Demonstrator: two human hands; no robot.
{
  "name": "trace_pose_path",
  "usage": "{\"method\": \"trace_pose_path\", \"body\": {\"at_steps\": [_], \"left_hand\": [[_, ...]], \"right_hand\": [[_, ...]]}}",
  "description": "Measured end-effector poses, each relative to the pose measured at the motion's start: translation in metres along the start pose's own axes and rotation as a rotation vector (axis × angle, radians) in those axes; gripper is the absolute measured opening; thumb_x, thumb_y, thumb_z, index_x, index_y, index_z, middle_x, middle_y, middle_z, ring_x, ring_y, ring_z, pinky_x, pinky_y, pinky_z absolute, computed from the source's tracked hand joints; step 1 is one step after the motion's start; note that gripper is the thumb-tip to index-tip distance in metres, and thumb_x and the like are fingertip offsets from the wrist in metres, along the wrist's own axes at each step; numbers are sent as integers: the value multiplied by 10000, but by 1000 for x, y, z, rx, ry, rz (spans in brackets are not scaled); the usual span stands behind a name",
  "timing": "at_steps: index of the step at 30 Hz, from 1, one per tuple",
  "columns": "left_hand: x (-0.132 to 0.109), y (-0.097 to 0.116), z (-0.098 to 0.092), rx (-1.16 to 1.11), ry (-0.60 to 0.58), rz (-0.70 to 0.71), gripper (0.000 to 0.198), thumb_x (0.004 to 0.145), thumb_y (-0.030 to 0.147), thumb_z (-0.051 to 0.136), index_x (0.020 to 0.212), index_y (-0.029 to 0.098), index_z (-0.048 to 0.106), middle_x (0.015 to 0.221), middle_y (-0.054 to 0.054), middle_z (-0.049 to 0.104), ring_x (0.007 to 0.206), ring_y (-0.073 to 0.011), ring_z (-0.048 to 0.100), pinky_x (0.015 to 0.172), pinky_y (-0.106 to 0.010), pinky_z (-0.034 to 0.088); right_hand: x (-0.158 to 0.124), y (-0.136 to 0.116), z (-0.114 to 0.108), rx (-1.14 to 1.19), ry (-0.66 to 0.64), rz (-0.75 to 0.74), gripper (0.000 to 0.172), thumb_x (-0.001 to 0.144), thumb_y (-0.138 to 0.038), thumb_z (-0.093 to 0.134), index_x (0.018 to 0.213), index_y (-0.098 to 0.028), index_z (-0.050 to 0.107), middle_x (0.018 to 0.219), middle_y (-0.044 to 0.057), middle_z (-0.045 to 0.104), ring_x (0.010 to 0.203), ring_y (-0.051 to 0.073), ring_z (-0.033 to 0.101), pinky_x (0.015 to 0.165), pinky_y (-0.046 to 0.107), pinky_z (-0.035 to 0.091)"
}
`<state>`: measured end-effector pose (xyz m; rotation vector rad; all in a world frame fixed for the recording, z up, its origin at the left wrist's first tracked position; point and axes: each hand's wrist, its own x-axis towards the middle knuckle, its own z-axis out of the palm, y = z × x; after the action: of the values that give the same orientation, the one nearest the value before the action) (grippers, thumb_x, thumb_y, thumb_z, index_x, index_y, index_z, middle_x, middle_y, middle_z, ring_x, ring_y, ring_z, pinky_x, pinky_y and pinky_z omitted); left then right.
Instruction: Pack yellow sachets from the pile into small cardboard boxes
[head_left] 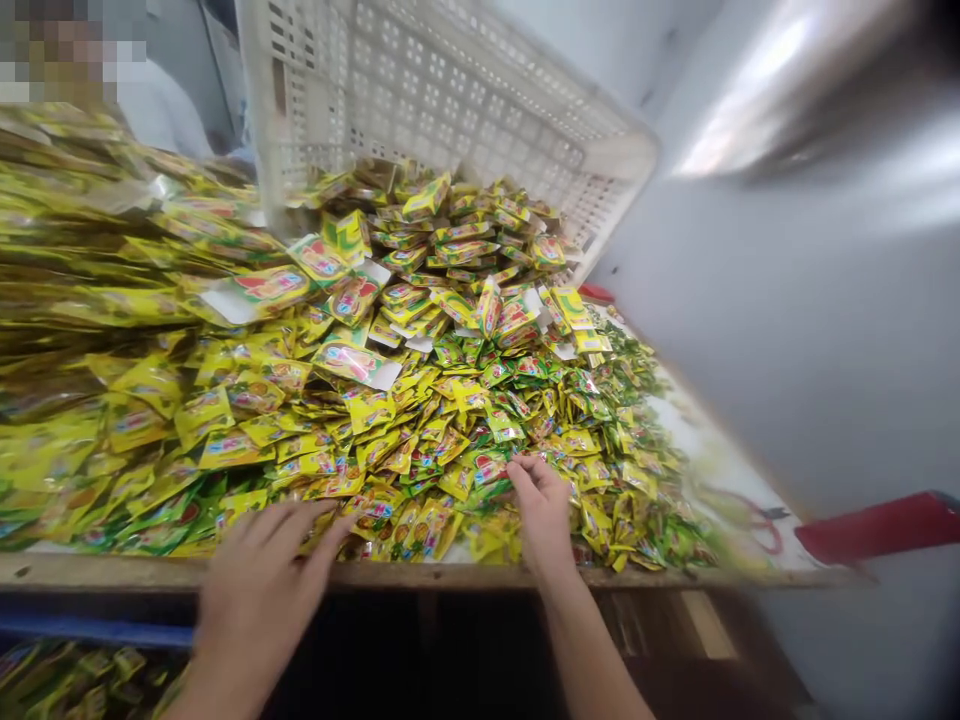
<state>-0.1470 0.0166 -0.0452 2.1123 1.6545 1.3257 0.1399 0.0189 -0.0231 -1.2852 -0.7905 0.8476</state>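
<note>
My left hand rests palm down over the packets at the table's front edge, fingers and thumb apart, near a small yellow packet. The fingers of my right hand are pinched together at the right end of a green and yellow packet. Around both hands spreads a deep heap of small shiny yellow packets, with green ones mixed in. Behind them lie small yellow boxes, some with white flaps standing out.
A white perforated crate lies tipped on its side, boxes spilling from its mouth. Red-handled scissors and a red object are at the right. A wooden rim edges the table. Another person is at the back left.
</note>
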Motion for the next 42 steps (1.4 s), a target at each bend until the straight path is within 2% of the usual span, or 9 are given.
{"method": "trace_pose_path", "body": {"at_steps": [4,8,15,25,27,32,36,40,42], "left_hand": [[18,26,34,228,-37,-74,230,784,438,664,743,217,613,795,-55,629,832,-285,578,736,-384,421],[3,37,44,-420,-76,-462,289,767,462,697,818,227,537,643,43,591,630,-170,600,600,-260,464],[-19,70,59,-806,-129,-723,400,830,463,635,1116,183,628,1190,-82,687,1144,-243,613,961,-341,499],[2,71,51,-688,-386,-322,245,873,360,601,1035,218,718,1021,-77,756,953,-246,704,860,-372,573],[24,63,42,-507,-444,-154,264,910,358,539,1021,228,741,1028,-77,755,954,-242,699,861,-376,567],[125,27,29,40,-78,0,344,890,231,536,1215,179,632,1179,-151,674,1148,-326,588,975,-503,453],[199,6,33,343,-196,256,475,710,-5,658,1139,198,661,1439,-159,483,1400,-417,274,1089,-675,143],[220,16,22,443,-222,344,253,822,135,571,1044,28,622,1367,-150,499,1397,-418,256,1071,-666,45],[203,30,16,436,-182,286,427,870,313,509,1139,-15,550,1190,-122,576,1287,-392,430,1047,-625,203]], "right_hand": [[-21,-3,12,227,-4,176,249,701,-330,748,839,-155,638,717,-7,610,583,129,570,551,266,531],[-50,2,39,263,-101,266,185,720,-290,732,808,-156,638,696,-12,606,589,129,571,549,256,521],[-63,22,56,69,-63,38,80,809,-249,627,818,-172,612,719,-15,602,650,126,567,606,223,476],[-54,15,32,-15,-345,58,243,799,-338,704,969,-167,666,885,49,690,799,203,629,720,296,506],[-47,17,23,41,-330,103,203,816,-346,686,920,-173,676,864,43,695,806,212,632,731,307,501],[-38,21,6,-51,-248,59,140,708,-246,766,759,-183,653,749,9,664,726,204,609,662,280,473],[-43,20,5,-155,-347,1,96,758,-224,719,845,-184,720,835,44,700,825,242,630,745,319,486],[-40,11,-1,-63,-266,70,180,777,-292,719,914,-177,728,888,58,730,853,254,654,780,347,509],[-34,-2,-4,29,-185,85,242,788,-328,713,969,-168,712,942,69,735,890,257,659,802,358,520]]}}
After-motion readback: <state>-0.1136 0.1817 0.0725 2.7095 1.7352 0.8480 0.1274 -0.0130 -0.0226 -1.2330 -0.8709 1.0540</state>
